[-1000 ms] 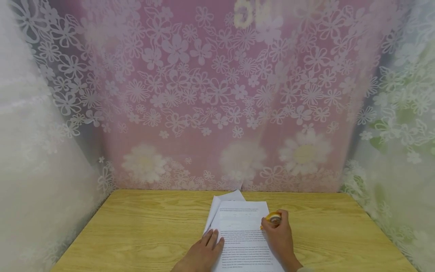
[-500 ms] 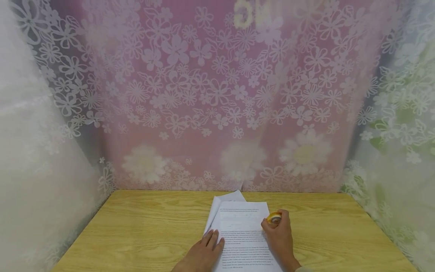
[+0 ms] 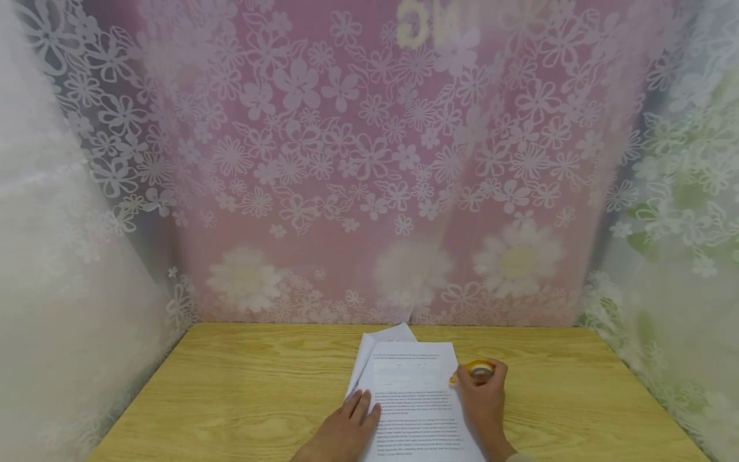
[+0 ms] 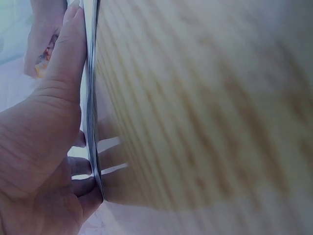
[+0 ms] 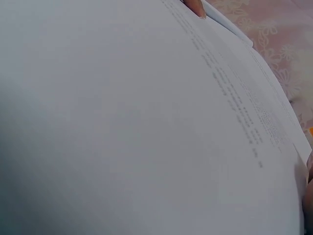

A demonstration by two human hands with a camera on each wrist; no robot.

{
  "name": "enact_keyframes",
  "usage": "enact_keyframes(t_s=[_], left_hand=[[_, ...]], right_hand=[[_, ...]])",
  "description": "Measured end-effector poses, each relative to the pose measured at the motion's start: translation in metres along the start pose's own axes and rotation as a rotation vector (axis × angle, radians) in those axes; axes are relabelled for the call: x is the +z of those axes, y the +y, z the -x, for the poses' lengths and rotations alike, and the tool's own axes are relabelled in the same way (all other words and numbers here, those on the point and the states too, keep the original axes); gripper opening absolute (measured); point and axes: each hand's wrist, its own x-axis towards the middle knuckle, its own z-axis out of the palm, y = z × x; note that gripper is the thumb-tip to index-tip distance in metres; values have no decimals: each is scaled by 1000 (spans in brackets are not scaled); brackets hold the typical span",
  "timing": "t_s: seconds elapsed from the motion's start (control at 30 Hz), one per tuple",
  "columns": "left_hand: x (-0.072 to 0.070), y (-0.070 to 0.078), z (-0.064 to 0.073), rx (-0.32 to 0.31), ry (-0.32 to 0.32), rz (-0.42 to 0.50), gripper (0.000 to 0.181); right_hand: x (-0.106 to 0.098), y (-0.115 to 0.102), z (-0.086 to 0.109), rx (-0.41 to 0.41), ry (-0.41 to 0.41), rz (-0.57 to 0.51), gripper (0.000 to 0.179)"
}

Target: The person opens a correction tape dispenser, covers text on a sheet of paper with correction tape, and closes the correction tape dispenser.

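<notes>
A printed white sheet (image 3: 413, 378) lies on the table, with a pale band between its upper lines and its main text. In my right hand (image 3: 486, 403) I pinch a yellow correction tape (image 3: 480, 369) by its rounded body; its tip overlaps the sheet's right edge in the head view. My left hand (image 3: 346, 428) rests with extended fingers on the sheet's left side. From the left wrist, the left hand (image 4: 44, 127) shows beside the paper edge (image 4: 91, 73). The right wrist view is mostly paper (image 5: 127, 112), with just a left fingertip (image 5: 194, 7) at the top.
More white papers (image 3: 398, 333) lie askew beneath the sheet, their left side curled up. The wood-grain table (image 3: 248, 378) stretches to both sides. Floral curtains (image 3: 346, 192) hang behind it and along both sides.
My right hand has shifted a little to the right with the correction tape, whose tip has moved from over the sheet to its right edge. The left hand stays put.
</notes>
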Motion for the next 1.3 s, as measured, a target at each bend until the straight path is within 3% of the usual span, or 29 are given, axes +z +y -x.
enact_keyframes(t_s=[0.2,0.57,0.8,1.07,1.3], left_hand=[[-1,0,2,15,14,-3,99],[-4,3,4,0,6,-16,98],[-3,3,3,-7,-5,-21,100],[-2,1,4,7,6,-23,99],[-5,1,3,-5,-24,-30,98]], right_hand=[[-2,-2,3,30,17,12,60],[0,-4,5,32,-57,-2,61],[1,-3,5,48,-50,21,65],[1,-3,6,21,-71,30,64],[3,-8,8,-11,-103,61,65]])
